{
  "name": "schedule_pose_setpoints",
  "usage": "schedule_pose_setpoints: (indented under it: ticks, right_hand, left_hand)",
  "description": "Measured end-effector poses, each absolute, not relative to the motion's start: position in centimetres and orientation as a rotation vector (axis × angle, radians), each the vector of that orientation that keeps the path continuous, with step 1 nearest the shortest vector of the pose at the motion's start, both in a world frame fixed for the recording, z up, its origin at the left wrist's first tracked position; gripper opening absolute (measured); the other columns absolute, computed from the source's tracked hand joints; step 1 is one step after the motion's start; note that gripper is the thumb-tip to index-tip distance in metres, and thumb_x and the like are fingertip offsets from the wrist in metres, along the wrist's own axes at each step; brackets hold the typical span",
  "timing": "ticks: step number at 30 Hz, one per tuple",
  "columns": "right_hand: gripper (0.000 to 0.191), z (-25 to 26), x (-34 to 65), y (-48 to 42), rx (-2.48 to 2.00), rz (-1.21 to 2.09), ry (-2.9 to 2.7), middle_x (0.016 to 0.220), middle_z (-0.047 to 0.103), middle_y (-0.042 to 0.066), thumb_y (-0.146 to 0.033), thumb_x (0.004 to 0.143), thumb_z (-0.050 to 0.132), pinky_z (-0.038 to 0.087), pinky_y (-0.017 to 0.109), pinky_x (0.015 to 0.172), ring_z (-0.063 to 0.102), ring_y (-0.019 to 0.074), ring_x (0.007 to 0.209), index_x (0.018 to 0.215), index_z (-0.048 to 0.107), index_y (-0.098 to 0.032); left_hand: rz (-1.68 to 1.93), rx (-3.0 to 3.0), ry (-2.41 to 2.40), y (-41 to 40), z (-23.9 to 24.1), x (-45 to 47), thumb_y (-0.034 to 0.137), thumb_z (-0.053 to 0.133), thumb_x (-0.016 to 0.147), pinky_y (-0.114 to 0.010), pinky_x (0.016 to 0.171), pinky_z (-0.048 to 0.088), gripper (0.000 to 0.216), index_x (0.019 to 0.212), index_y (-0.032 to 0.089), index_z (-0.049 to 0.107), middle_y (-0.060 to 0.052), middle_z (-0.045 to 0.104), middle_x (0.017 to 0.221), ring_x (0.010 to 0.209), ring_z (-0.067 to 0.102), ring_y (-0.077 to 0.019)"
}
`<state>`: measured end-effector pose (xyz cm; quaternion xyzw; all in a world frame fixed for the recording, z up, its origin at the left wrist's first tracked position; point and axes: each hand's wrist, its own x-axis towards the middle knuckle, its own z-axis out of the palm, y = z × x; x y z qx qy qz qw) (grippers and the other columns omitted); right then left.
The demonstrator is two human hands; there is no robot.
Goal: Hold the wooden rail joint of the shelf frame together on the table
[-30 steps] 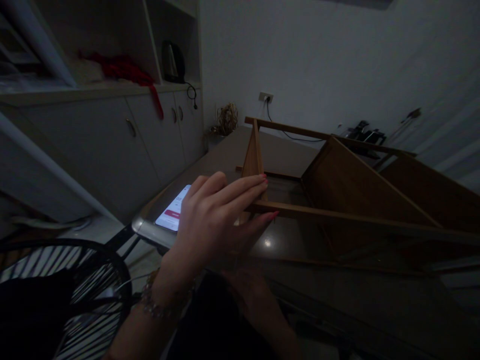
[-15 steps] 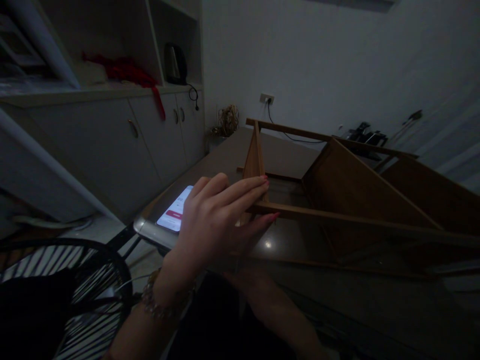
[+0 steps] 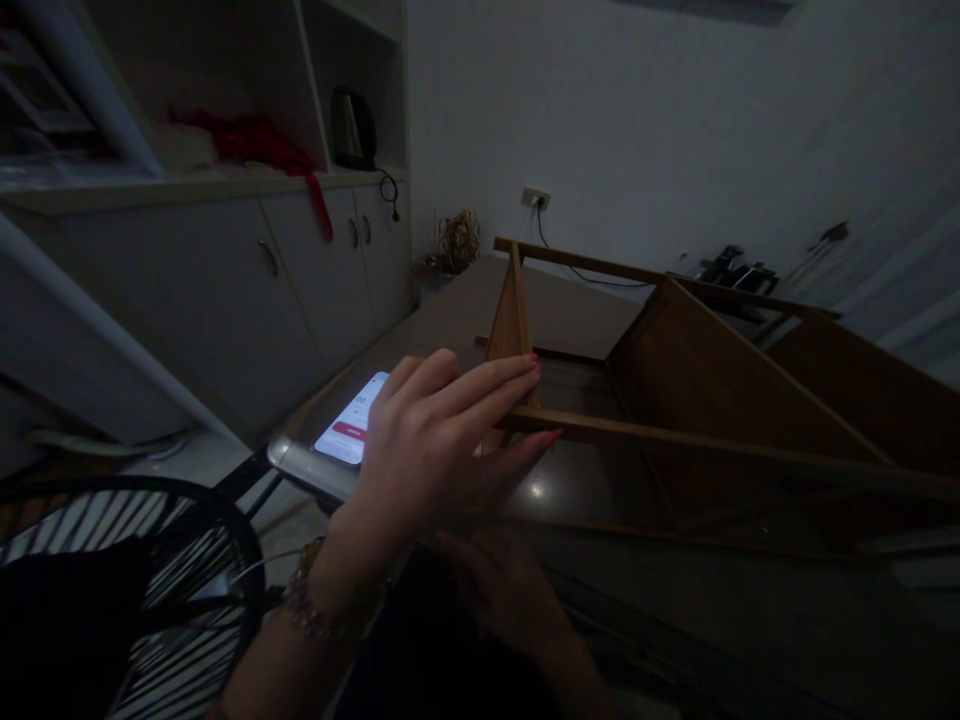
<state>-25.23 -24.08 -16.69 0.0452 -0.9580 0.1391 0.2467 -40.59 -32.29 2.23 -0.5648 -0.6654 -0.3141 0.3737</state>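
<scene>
A brown wooden shelf unit point(image 3: 675, 432) lies on its side on the table, its boards standing up across the frame. My left hand point(image 3: 431, 425) is closed around the near end of its front rail, fingers over the top and thumb below, at the corner with the end board point(image 3: 511, 310). A bracelet circles that wrist. Low and close to my body, under the rail, my right hand point(image 3: 502, 585) is in deep shadow. Its fingers point up and to the left; whether they hold anything is too dark to see.
A lit phone point(image 3: 349, 425) lies on the table point(image 3: 442, 310) beside my left wrist. To the left are a black slatted chair point(image 3: 251, 545) and a white cabinet point(image 3: 202, 270) with a kettle point(image 3: 352, 130) and red cloth point(image 3: 262, 145). A cord hangs from the wall socket point(image 3: 535, 198).
My right hand has shifted slightly and its fingers show a little more under the rail. My left hand keeps its grip on the shelf unit, which stays in place.
</scene>
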Motion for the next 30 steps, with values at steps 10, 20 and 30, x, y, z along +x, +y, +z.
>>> schedule_pose_setpoints:
  ticks: [10, 20, 30]
  right_hand:
    - [0.028, -18.3, -24.2, -24.3, -0.009, 0.456, -2.409, 0.085, 0.071, -0.001, -0.023, 0.103, 0.05, 0.057, 0.022, 0.067, 0.067, 0.0128, 0.071, 0.122, 0.069, -0.031]
    - [0.022, -18.0, -24.0, -25.3, -0.128, 0.187, -2.214, 0.077, 0.067, 0.004, -0.021, 0.101, 0.055, 0.045, 0.028, 0.06, 0.058, 0.0155, 0.066, 0.113, 0.074, -0.022]
    - [0.038, -18.1, -24.4, -26.2, -0.214, 0.19, -2.365, 0.074, 0.067, 0.001, -0.023, 0.108, 0.033, 0.041, 0.033, 0.068, 0.058, 0.0182, 0.069, 0.121, 0.068, -0.023]
  left_hand:
    - [-0.812, -1.444, -1.705, -32.3, 2.1, -40.6, 0.045, 0.066, 0.091, -0.038, 0.065, 0.041, 0.032, 0.116, 0.025, 0.071, 0.0, 0.076, 0.117, 0.076, 0.064, -0.0195]
    - [-0.884, -1.349, -1.703, -31.9, 1.8, -40.1, 0.049, 0.066, 0.091, -0.041, 0.071, 0.04, 0.03, 0.109, 0.026, 0.073, 0.004, 0.077, 0.114, 0.076, 0.063, -0.0194]
    - [-0.991, -1.199, -1.714, -31.0, 0.8, -39.5, 0.051, 0.068, 0.089, -0.044, 0.076, 0.038, 0.027, 0.104, 0.03, 0.075, 0.006, 0.078, 0.108, 0.072, 0.062, -0.0194]
